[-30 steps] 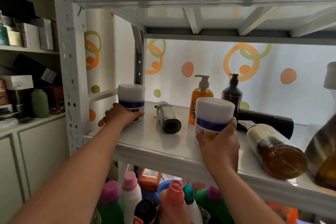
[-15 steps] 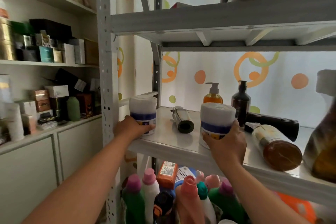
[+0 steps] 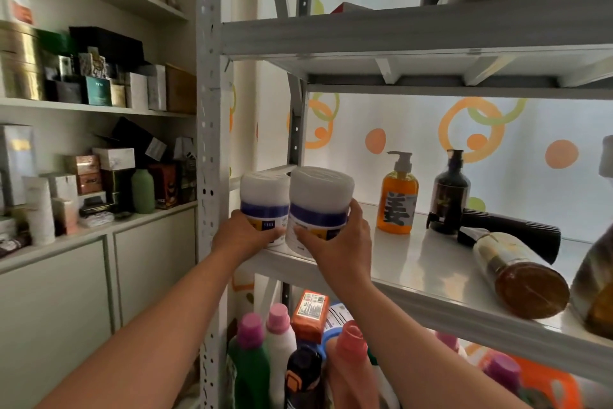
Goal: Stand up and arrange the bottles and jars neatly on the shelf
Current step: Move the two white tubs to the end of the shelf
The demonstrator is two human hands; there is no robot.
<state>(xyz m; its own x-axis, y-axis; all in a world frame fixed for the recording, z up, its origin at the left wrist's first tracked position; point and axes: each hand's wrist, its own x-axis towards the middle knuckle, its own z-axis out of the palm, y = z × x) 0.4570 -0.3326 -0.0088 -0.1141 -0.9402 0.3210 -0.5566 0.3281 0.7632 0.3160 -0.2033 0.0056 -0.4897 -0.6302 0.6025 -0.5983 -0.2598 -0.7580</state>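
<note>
While both arms stretch to the front left corner of the shelf (image 3: 414, 262), each hand grips a jar. Left hand (image 3: 245, 237) wraps its fingers round the lower part of the left jar (image 3: 263, 199), which is white with a blue band, upright, and next to the perforated post (image 3: 209, 143). Right hand (image 3: 336, 242) curls round the lower part of the right jar (image 3: 320, 199), same kind, upright, touching the left jar side to side. Jar bottoms are mostly hidden by the hands, so cannot tell if they rest on the shelf. Further right at the back: orange pump bottle (image 3: 399, 206) upright, dark pump bottle (image 3: 449, 196) upright near it. Black tube (image 3: 517, 236) lies on its side just beside the dark pump bottle. Amber bottle (image 3: 517, 276) lies on its side in front of the tube, base toward the camera. Brown bottle (image 3: 597, 279) is cut off at the right edge. Lower level: crowded detergent bottles (image 3: 265, 352), several with pink caps.
</note>
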